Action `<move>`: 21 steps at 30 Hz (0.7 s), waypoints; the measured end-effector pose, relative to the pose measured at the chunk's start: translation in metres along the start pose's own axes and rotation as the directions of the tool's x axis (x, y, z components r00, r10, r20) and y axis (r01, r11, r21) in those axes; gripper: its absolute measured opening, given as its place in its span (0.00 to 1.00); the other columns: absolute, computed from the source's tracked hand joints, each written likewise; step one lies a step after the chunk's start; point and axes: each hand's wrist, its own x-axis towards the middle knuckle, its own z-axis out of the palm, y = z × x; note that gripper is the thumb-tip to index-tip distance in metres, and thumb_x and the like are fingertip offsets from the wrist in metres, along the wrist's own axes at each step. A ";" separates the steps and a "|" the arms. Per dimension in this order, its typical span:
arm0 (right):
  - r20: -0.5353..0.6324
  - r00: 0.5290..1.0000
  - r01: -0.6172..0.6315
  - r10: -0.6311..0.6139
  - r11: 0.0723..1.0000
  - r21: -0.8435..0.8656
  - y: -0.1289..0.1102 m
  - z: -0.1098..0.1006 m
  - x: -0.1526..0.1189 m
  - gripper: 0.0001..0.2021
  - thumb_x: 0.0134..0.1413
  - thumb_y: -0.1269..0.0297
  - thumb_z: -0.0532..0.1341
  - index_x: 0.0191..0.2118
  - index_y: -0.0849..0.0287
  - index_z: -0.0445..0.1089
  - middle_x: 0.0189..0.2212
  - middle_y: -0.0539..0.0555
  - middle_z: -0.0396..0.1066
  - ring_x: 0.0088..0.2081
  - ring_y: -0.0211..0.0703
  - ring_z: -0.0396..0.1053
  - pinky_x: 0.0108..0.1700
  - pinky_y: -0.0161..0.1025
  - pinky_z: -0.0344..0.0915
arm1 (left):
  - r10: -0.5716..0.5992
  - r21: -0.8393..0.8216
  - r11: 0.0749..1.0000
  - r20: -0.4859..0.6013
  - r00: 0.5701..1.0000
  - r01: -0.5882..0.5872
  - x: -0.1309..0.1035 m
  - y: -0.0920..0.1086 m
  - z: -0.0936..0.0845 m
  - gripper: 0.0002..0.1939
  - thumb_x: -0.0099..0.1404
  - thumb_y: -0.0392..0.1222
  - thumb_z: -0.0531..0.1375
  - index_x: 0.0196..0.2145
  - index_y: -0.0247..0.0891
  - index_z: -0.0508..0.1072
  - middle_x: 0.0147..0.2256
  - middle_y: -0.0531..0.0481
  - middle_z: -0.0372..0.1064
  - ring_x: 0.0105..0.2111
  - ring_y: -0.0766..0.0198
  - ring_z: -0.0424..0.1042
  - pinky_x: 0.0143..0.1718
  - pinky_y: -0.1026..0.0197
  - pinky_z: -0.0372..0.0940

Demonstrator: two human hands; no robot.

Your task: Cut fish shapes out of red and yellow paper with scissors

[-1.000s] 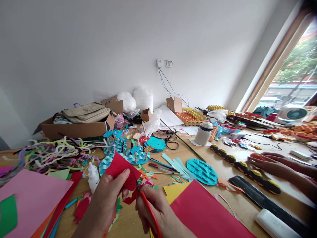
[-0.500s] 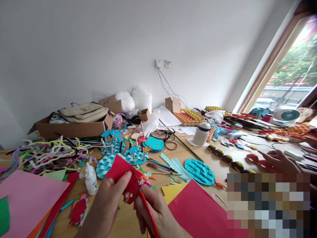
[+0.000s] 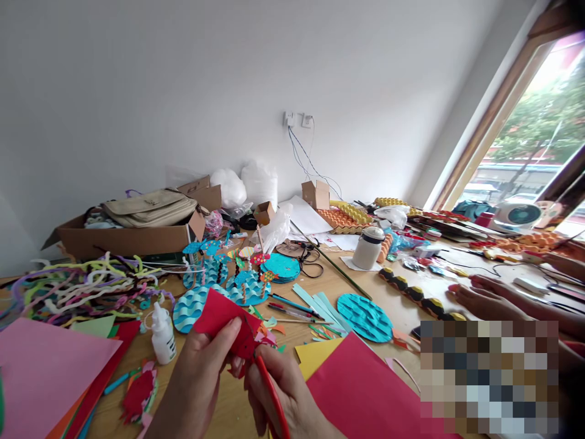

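Observation:
My left hand (image 3: 201, 366) pinches a piece of red paper (image 3: 223, 317), thumb on top, with dark drawn lines visible near its right edge. In my right hand (image 3: 286, 390) is a pair of scissors (image 3: 273, 390) with red handles, fingers wrapped round them. The blades meet the paper's right edge and are mostly hidden by paper and fingers. Left of my hands stands a white glue bottle (image 3: 163, 335), and nearer me lie red and green paper cut-outs (image 3: 139, 393). To the right is a large red sheet (image 3: 361, 390) over a yellow sheet (image 3: 315, 355).
Coloured paper (image 3: 55, 372) and fuzzy pipe cleaners (image 3: 100, 286) lie on the left. Blue wavy discs with paper fish (image 3: 247, 289), pens (image 3: 295, 308) and a blue disc (image 3: 364, 317) are ahead. A white canister (image 3: 368, 249) stands behind. Another person's hands (image 3: 489, 299) are at right.
The view has shifted slightly to the right. My hands keep their hold on paper and scissors, nearly unmoved. The other person's hands have moved, now lying flatter over the table.

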 end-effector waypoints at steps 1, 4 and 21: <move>-0.001 1.000 0.000 0.000 1.000 0.002 0.000 0.000 0.000 0.30 0.47 0.34 0.52 0.29 0.63 0.65 0.13 0.41 0.52 0.10 0.26 0.50 0.10 0.23 0.48 | 0.001 -0.001 1.000 0.002 1.000 -0.001 0.000 0.001 0.000 0.15 0.50 0.43 0.61 0.12 0.41 0.62 0.11 0.59 0.58 0.15 0.69 0.56 0.18 0.67 0.56; 0.009 1.000 -0.008 0.008 1.000 0.010 -0.002 0.000 0.000 0.30 0.48 0.34 0.52 0.30 0.63 0.65 0.13 0.42 0.52 0.11 0.26 0.51 0.11 0.24 0.49 | 0.000 0.017 1.000 0.024 1.000 0.000 -0.002 0.004 0.002 0.15 0.49 0.42 0.62 0.11 0.41 0.61 0.11 0.58 0.58 0.15 0.68 0.57 0.18 0.66 0.56; 0.023 1.000 -0.017 0.019 0.997 -0.077 -0.010 -0.001 -0.001 0.29 0.48 0.34 0.50 0.27 0.61 0.61 0.16 0.43 0.54 0.11 0.25 0.53 0.11 0.23 0.49 | 0.014 -0.030 0.999 0.038 0.999 -0.013 0.003 0.000 -0.006 0.14 0.50 0.42 0.63 0.13 0.42 0.65 0.13 0.59 0.62 0.17 0.68 0.58 0.21 0.67 0.59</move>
